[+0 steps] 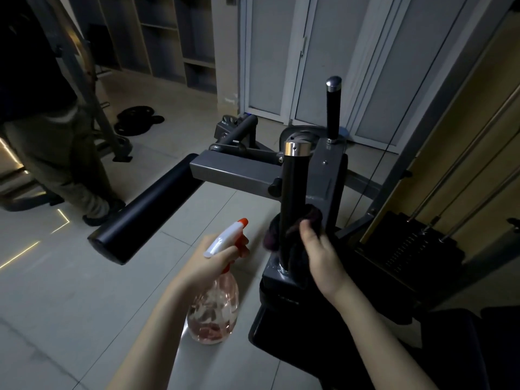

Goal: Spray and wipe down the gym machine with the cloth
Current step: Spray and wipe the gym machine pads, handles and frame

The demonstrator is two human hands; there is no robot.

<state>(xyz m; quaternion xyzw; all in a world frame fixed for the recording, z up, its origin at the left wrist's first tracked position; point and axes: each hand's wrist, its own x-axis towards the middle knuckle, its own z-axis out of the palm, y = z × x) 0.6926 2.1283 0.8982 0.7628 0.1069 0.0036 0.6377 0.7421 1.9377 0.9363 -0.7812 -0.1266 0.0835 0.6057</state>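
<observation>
We are in the wiping step: our right hand point(320, 249) grips the dark cloth point(272, 235), fingers curled so that the cloth wraps the lower part of the near upright handle point(294, 192) of the gym machine point(230, 173), just above the handle's base. Left of that handle and lower, our left hand point(218, 257) holds the spray bottle point(213, 313) by its neck, fingers closed around it beneath the white and orange trigger head; the nozzle points roughly toward the handle, and we cannot tell whether a finger sits on the trigger. The bottle looks partly filled with clear liquid. Behind the handle a second upright handle point(333, 114) stands, and to the handle's left a long black padded roller point(146, 212) reaches out over the tiled floor. The weight stack point(408, 243) lies to the handle's right. Far to its left, another person's legs point(56, 153) are in view. We judge that the next move calls for drawing the cloth up the grip toward the chrome cap while keeping it snug all round, then a fresh spray on the second handle and the roller, which we take to be not yet wiped.
</observation>
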